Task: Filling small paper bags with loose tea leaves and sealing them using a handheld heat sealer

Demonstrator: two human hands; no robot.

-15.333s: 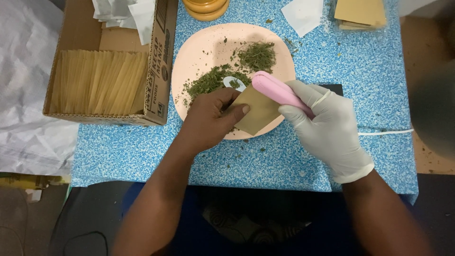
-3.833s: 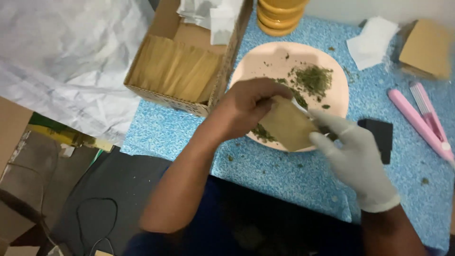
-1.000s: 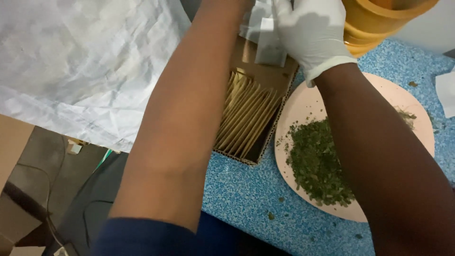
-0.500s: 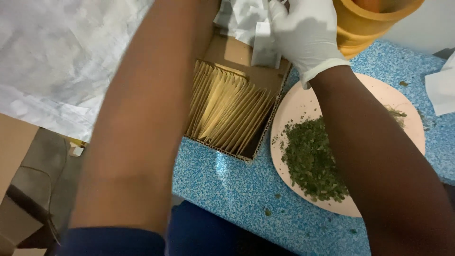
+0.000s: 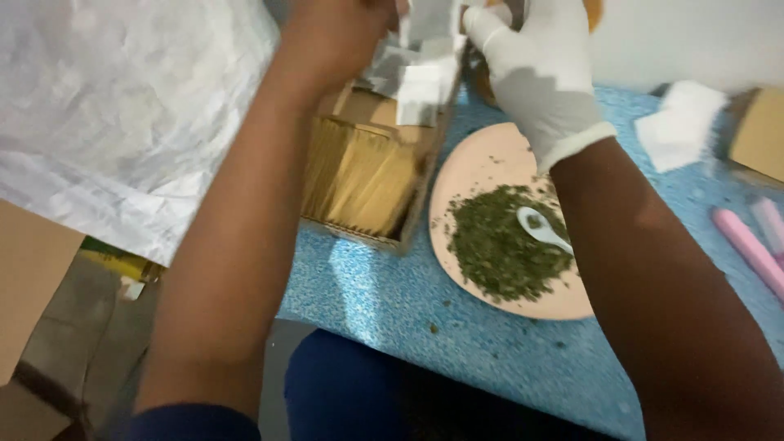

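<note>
Both hands were up at the far end of the box (image 5: 367, 175), in the white sachets (image 5: 420, 77). The bare left hand (image 5: 339, 37) looked closed around a few of them; the gloved right hand (image 5: 539, 69) was pinching at the same bunch, though I couldn't tell exactly how tight with the frame edge cutting it off. My worry: the right forearm hung right over the plate (image 5: 478, 167) of herbs (image 5: 506, 245) and the spoon (image 5: 543, 229), so a low pull back could've swept flakes onto the table (image 5: 392, 302). Compared with half a second earlier, the view sat a bit closer and the spoon showed.
</note>
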